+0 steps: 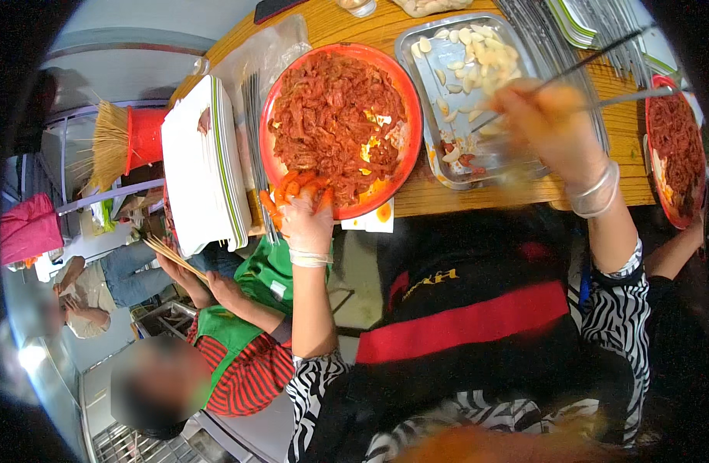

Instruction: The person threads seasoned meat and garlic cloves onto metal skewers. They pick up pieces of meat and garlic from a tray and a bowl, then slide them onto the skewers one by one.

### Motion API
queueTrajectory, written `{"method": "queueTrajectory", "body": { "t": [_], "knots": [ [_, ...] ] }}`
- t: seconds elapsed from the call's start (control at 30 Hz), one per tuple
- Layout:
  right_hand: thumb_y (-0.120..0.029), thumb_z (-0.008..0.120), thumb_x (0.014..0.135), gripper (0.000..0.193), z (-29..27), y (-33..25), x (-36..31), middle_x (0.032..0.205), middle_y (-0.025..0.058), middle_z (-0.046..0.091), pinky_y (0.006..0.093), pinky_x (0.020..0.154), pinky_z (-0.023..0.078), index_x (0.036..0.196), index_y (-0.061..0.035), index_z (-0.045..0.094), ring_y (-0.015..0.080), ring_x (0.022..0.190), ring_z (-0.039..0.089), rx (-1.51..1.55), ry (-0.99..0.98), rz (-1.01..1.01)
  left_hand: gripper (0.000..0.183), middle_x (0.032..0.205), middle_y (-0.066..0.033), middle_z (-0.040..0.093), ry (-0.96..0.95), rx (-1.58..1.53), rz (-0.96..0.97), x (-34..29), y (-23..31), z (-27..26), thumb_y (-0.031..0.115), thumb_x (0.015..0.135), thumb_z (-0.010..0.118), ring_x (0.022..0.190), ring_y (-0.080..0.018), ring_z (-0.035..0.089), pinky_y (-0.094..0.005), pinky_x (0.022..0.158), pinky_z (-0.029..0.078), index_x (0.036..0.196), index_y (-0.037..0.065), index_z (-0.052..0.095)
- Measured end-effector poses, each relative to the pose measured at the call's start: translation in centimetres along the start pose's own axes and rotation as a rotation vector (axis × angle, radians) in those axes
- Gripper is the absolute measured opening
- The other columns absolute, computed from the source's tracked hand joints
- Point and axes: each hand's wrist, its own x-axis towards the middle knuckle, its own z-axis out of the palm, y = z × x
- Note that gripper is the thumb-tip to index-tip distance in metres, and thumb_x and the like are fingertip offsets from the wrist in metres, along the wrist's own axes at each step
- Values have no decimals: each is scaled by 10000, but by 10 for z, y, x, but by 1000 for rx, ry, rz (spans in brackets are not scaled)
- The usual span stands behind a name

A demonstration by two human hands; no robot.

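Head view: red-sauced meat strips [335, 108] at twelve o'clock, left hand [306, 217] bent at the plate's [414, 131] seven-o'clock rim, grip unclear. Right hand [546, 127], two o'clock, pinches a metal skewer [597, 58]; sauce-stained gloves [312, 234] could let it slip.

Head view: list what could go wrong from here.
The right hand holds a skewer near one end, which might prick the glove.
The left hand is smeared red, so meat may slip.
The red plate lies at the near edge of the table, so a knock could tip it.
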Motion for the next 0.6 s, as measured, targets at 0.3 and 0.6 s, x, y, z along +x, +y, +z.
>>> {"method": "queueTrajectory", "body": {
  "t": [0.3,0.6],
  "knots": [
    [-157,602,882,213,-2,3,-10,730,36,649,193,482,439,932,43,653,55,531,534,117,24,-65,188,912,-104,656,114,-210,-16,26,19,-21,58,776,630,858,-274,594,-352,817,442,951,92,688],
    [-224,608,883,280,1,15,-18,652,51,610,213,483,452,937,47,650,80,520,566,77,13,-98,354,878,-209,625,-318,110,-97,35,63,2,346,753,671,798,-377,612,-457,690,497,1018,113,640]
  ]
}}
